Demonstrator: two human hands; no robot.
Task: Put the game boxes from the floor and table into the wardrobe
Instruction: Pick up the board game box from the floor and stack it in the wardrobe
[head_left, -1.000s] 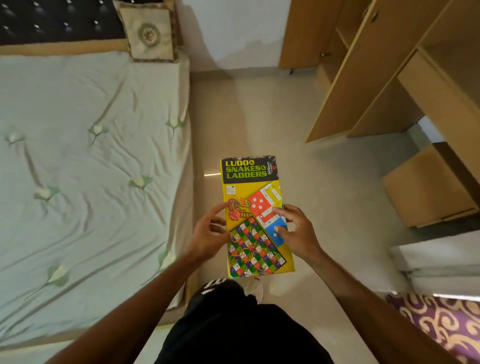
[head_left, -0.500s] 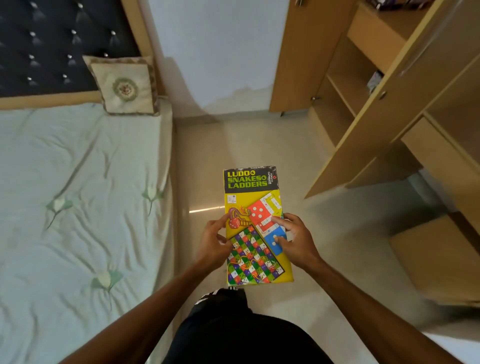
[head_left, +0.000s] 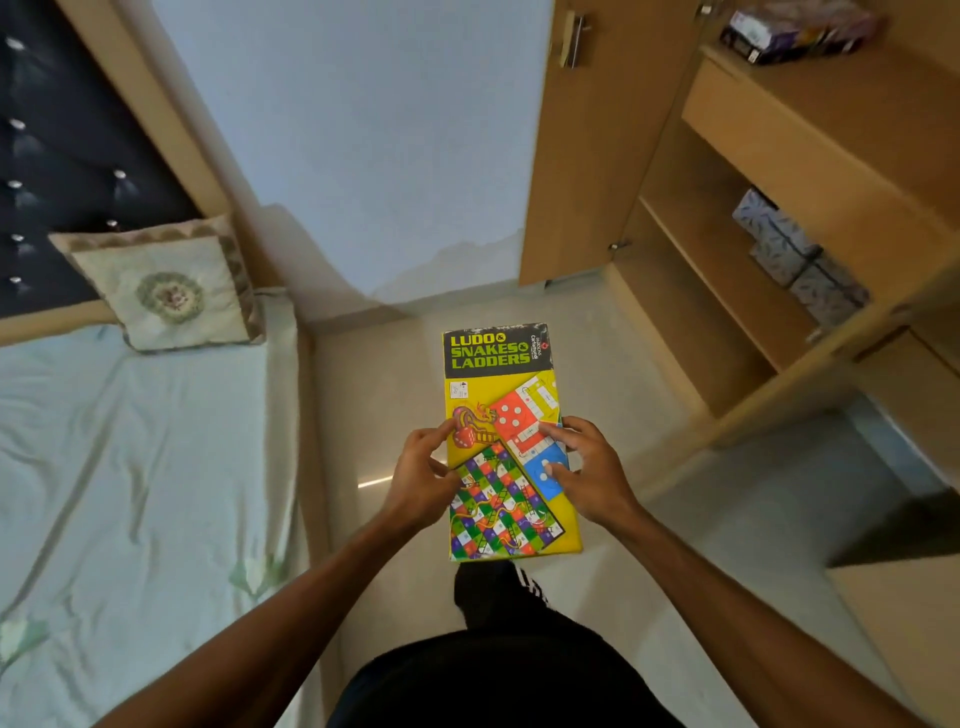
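Note:
I hold a yellow Ludo and Snakes & Ladders game box (head_left: 496, 364) flat in front of me over the floor. My left hand (head_left: 423, 475) grips its left edge and my right hand (head_left: 587, 473) grips its right edge, fingers on the lid. The open wooden wardrobe (head_left: 737, 260) stands ahead on the right, apart from the box. A dark game box (head_left: 795, 28) lies on its upper shelf, and patterned boxes (head_left: 789, 254) sit on a lower shelf.
A bed (head_left: 119, 467) with a pale green sheet and a cushion (head_left: 166, 291) fills the left side. Beige tiled floor (head_left: 395, 389) runs between bed and wardrobe. The wardrobe door (head_left: 597, 140) stands open ahead. A wooden surface (head_left: 893, 623) is at the right.
The view has tilted up and swung toward the wardrobe, whose shelves and boxes have come into sight. Both hands keep the same hold on the game box.

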